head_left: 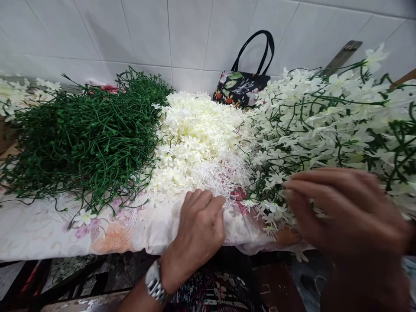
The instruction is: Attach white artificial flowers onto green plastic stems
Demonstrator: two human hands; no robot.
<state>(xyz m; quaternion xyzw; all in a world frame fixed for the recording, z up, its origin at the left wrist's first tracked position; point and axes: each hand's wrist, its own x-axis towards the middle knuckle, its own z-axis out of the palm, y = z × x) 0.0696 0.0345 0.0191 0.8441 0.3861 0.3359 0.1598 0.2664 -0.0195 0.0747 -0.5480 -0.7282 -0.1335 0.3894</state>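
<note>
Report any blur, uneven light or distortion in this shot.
All in the head view: the right hand is blurred, likely by motion; the left hand is sharper; the white petals at centre look brightest, nearly washed out; joints between the wall tiles fan outward toward the top, suggesting wide-angle stretch.

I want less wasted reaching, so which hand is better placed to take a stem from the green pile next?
Left, probably: the left hand is nearer the green pile, while the right hand is farther over, by the white-flowered stems.
</note>
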